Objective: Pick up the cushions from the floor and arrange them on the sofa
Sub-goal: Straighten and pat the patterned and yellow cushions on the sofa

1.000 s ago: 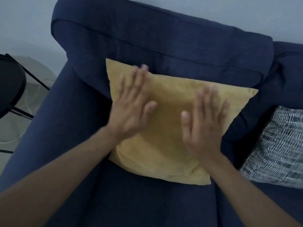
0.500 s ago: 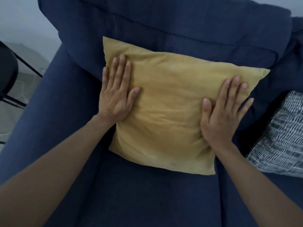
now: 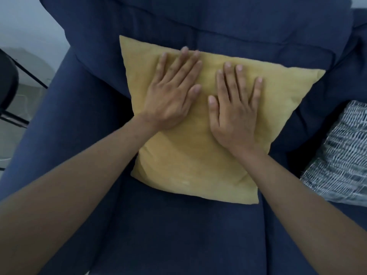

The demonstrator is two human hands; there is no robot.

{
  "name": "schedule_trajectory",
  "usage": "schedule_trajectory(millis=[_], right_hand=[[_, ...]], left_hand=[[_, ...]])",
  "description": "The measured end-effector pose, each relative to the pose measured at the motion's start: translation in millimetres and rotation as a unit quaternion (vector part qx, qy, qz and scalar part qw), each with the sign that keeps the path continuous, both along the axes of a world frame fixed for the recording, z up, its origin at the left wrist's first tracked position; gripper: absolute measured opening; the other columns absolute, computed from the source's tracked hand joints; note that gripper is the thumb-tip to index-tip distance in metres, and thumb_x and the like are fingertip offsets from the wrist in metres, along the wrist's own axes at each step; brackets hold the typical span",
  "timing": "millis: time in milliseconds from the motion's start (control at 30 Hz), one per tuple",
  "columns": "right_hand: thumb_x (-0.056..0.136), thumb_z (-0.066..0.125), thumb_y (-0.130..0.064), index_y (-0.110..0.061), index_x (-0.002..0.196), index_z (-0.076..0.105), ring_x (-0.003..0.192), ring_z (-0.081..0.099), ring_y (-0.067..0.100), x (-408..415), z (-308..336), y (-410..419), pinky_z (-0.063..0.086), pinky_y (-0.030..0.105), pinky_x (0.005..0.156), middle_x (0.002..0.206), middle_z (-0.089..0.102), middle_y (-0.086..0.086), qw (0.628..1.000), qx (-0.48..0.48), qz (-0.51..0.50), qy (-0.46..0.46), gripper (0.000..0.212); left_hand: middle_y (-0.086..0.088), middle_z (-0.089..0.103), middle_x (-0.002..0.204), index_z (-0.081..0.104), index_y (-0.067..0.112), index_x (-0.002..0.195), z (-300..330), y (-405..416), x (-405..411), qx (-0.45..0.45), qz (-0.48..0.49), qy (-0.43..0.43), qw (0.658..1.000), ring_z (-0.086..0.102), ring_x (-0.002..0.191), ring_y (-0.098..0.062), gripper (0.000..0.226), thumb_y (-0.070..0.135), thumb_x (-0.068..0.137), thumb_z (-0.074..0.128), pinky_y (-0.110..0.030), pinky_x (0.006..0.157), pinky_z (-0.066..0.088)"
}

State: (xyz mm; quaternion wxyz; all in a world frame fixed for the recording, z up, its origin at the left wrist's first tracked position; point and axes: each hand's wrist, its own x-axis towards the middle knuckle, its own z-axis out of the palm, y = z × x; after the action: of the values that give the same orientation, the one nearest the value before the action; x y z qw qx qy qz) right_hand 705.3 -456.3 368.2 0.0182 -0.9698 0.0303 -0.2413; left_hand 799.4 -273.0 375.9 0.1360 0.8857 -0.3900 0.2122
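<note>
A yellow cushion (image 3: 198,161) leans against the backrest of the dark blue sofa (image 3: 178,235), standing on the left seat. My left hand (image 3: 170,98) lies flat on the cushion's upper middle, fingers spread. My right hand (image 3: 234,108) presses flat beside it, also with fingers apart. Neither hand grips anything. A grey and white patterned cushion (image 3: 341,159) rests on the seat to the right, partly cut off by the frame edge.
The sofa's left armrest (image 3: 65,108) runs along the left. Beyond it a black round side table with thin metal legs (image 3: 8,92) stands on the pale floor near a white wall.
Both hands slid from the cushion's outer sides in to its middle, now nearly touching. The cushion stays against the backrest.
</note>
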Motion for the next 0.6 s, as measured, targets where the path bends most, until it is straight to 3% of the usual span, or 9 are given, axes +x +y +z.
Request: schedule_trajectory(millis=[200, 300, 400, 500, 600], right_hand=[[0.117, 0.025, -0.052, -0.016, 0.172, 0.026, 0.169, 0.014, 0.028, -11, -5, -49, 0.008, 0.067, 0.133, 0.18, 0.023, 0.004, 0.999, -0.017, -0.045, 0.013, 0.066], [0.116, 0.021, -0.053, -0.014, 0.172, 0.023, 0.169, 0.01, 0.028, -20, -2, -72, 0.007, 0.071, 0.131, 0.181, 0.02, 0.006, 0.994, 0.033, -0.107, 0.005, 0.068], [0.116, 0.028, -0.045, -0.006, 0.171, 0.017, 0.167, 0.01, 0.043, -40, 6, -64, 0.005, 0.075, 0.129, 0.18, 0.015, 0.02, 0.987, 0.072, -0.139, -0.046, 0.068], [0.114, 0.034, -0.04, 0.0, 0.169, 0.016, 0.165, 0.01, 0.05, -71, 2, -4, -0.001, 0.069, 0.132, 0.178, 0.01, 0.026, 0.992, 0.098, -0.054, -0.058, 0.071], [0.114, 0.031, -0.039, -0.005, 0.169, 0.016, 0.166, 0.006, 0.038, -97, -34, 44, 0.007, 0.075, 0.13, 0.177, 0.009, 0.017, 0.996, 0.08, 0.037, -0.015, 0.065]], left_hand=[[-0.007, 0.014, 0.179, 0.017, 0.011, 0.171, -13, 59, 30, 0.052, 0.074, 0.029, 0.996, 0.009, 0.167, -0.026, 0.071, 0.056, 0.115, 0.017, -0.057, 0.134, 0.008], [-0.007, 0.004, 0.181, 0.008, 0.012, 0.172, -9, 85, 31, 0.007, 0.136, 0.095, 0.986, 0.0, 0.167, -0.023, 0.074, 0.058, 0.113, 0.011, -0.054, 0.135, 0.001], [-0.021, 0.006, 0.178, 0.009, 0.0, 0.169, -1, 83, 2, -0.078, 0.156, 0.09, 0.981, 0.003, 0.166, -0.038, 0.07, 0.045, 0.116, 0.02, -0.06, 0.134, 0.003], [-0.034, 0.018, 0.172, 0.022, -0.012, 0.162, -7, 43, -67, -0.136, 0.088, 0.084, 0.983, 0.016, 0.16, -0.053, 0.069, 0.033, 0.111, 0.031, -0.068, 0.131, 0.008], [-0.033, 0.025, 0.17, 0.025, -0.008, 0.162, -39, 5, -131, -0.103, 0.017, 0.092, 0.99, 0.025, 0.157, -0.053, 0.067, 0.037, 0.112, 0.028, -0.07, 0.129, 0.015]])
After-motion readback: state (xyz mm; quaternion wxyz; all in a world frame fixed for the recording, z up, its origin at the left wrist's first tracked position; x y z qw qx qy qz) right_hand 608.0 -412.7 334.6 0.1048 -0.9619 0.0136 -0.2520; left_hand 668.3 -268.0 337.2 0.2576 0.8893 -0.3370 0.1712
